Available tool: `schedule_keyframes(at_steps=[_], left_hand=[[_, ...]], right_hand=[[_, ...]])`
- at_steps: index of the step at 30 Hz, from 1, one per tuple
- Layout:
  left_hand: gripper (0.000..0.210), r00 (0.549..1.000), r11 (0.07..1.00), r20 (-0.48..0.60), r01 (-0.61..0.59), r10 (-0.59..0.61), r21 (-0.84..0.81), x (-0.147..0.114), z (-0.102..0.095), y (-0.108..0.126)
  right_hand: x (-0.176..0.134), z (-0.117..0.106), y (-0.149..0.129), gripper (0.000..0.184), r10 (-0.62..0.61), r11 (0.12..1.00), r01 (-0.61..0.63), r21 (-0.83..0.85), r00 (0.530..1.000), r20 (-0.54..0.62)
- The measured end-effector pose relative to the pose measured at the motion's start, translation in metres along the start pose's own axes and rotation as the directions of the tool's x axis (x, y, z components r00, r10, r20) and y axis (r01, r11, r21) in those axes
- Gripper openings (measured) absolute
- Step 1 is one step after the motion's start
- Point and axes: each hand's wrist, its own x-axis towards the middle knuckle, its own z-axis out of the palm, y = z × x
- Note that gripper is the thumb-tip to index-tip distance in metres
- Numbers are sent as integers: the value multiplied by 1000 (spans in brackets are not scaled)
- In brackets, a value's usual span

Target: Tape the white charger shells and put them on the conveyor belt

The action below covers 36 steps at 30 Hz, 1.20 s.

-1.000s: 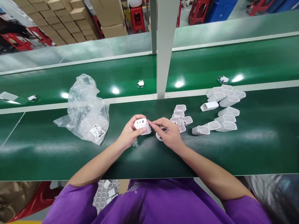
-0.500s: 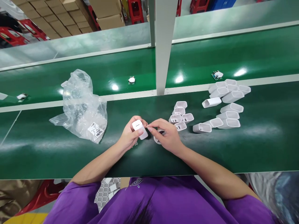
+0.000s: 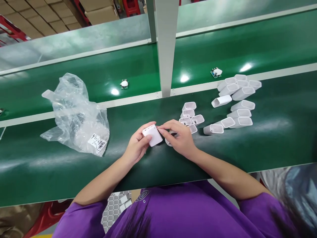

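A small white plastic casing (image 3: pixel 155 136) is gripped in my left hand (image 3: pixel 135 145), its broad flat face turned up and small dark openings along its far edge. The thumb presses on that face while the fingers wrap behind. My right hand (image 3: pixel 182 140) pinches thumb and forefinger together at the casing's upper right corner; anything between the fingertips is too small to make out. Partly covered by the right hand is a round, pale-rimmed item (image 3: pixel 168 141) on the bench. Just beyond that hand stand several open white housings (image 3: pixel 190 105).
More open white housings (image 3: pixel 241 122) cluster at the right. A clear plastic bag (image 3: pixel 74 109) with a handwritten label lies at left. Small circuit boards with white domes (image 3: pixel 124 84) sit on the green belt (image 3: pixel 138 66) behind. A metal post (image 3: pixel 166 49) rises at the bench's back.
My left hand has turned the casing from its narrow slotted end to its broad face. My right fingertips stay pinched beside it. The whole view has shifted slightly.
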Motion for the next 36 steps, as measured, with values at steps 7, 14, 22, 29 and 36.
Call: schedule_keyframes(at_steps=[7, 14, 22, 29, 36], left_hand=[[48, 990, 983, 34, -139, 136, 119, 0, 1, -7], [48, 975, 953, 22, -222, 222, 204, -3, 0, -11], [47, 960, 920, 8, -271, 280, 283, -8, 6, -7], [50, 932, 862, -8, -333, 364, 382, -11, 4, -14], [52, 875, 756, 17, -429, 485, 495, -14, 2, -17]], right_hand=[[-1, -1, -3, 13, -139, 988, 135, -68, 989, -54], [-5, 0, -1, 15, -240, 946, 223, -235, 970, -47], [-7, 0, 2, 19, -271, 935, 263, -237, 962, -2], [-10, 5, 0, 18, -283, 935, 267, -233, 958, -40], [-15, 10, -4, 20, -296, 925, 269, -268, 953, -68]])
